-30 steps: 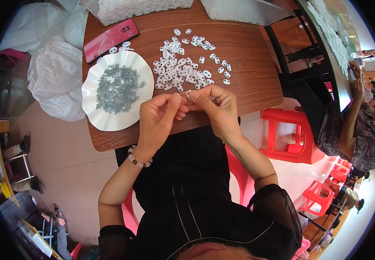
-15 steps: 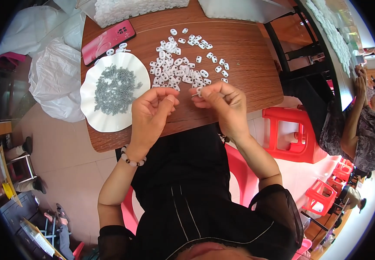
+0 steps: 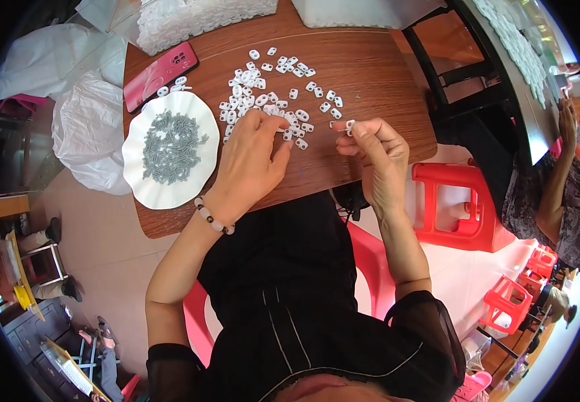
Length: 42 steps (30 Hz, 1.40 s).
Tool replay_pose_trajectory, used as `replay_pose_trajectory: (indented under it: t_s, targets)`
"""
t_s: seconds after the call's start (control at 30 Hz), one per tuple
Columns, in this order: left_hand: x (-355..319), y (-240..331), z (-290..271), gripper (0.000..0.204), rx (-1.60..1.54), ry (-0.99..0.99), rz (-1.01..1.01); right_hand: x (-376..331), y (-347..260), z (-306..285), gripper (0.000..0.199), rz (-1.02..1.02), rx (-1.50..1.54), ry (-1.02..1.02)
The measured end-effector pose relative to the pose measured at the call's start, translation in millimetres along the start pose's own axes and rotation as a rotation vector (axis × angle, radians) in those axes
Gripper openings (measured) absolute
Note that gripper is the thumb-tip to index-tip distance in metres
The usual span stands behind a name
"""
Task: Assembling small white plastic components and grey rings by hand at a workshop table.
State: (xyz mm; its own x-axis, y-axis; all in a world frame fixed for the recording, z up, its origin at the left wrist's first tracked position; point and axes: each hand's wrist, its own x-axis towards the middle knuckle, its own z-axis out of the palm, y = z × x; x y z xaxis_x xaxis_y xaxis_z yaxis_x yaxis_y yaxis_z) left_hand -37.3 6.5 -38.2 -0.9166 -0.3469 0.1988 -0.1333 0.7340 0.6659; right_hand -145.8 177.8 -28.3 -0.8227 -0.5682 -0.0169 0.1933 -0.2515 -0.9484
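My left hand (image 3: 253,154) is over the near side of a loose pile of small white plastic pieces with holes (image 3: 240,97). Its thumb stands apart from the fingers, whose tips reach in among the pieces; nothing shows held in it. To the right of the pile, my right hand (image 3: 380,151) is raised, pinching one white two-holed plastic piece (image 3: 349,128) between thumb and forefinger. A thin bit sticks out to the left of that piece. Left of my left hand, a white wavy-rimmed plate (image 3: 159,197) bears a heap of small grey spring-like pieces (image 3: 173,147).
A pink phone (image 3: 161,75) lies at the table's far left, with a few white pieces (image 3: 173,87) beside it. Tubs of white parts (image 3: 203,17) stand along the far edge. A plastic bag (image 3: 92,134) is on the left, a red stool (image 3: 461,208) on the right. Another person (image 3: 551,201) sits farther right.
My left hand has moved forward onto the white pile, its fingers no longer pinched. My right hand has shifted right and slightly up, still holding the white piece.
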Motion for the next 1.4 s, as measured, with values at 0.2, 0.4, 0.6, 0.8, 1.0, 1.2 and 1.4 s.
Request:
replay_pose_trajectory:
  t_s: [0.2, 0.4, 0.6, 0.8, 1.0, 1.2, 1.4]
  targets:
    - [17, 5, 13, 0.021, 0.016, 0.012, 0.067, 3, -4, -10, 0.013, -0.032, 0.027, 0.026]
    - [39, -5, 23, 0.019, 0.191, 0.05, 0.191, 2, -5, -10, 0.012, -0.059, 0.019, 0.029]
    - [46, -9, 28, 0.012, 0.233, 0.068, 0.207, 1, -4, -8, 0.012, -0.044, 0.019, 0.012]
    - [43, -4, 17, 0.015, -0.218, 0.102, -0.039, 1, -2, -5, 0.013, -0.022, 0.018, 0.005]
    - [24, -2, 7, 0.018, -0.573, 0.024, -0.192, 2, 2, 4, 0.014, 0.015, 0.036, -0.012]
    - [3, 0, 12, 0.021, -0.88, 0.0, -0.248, 4, 11, 14, 0.014, 0.084, 0.125, -0.114]
    - [-11, 6, 9, 0.025, -1.101, -0.03, -0.29, 0, 12, 25, 0.016, 0.134, 0.166, -0.169]
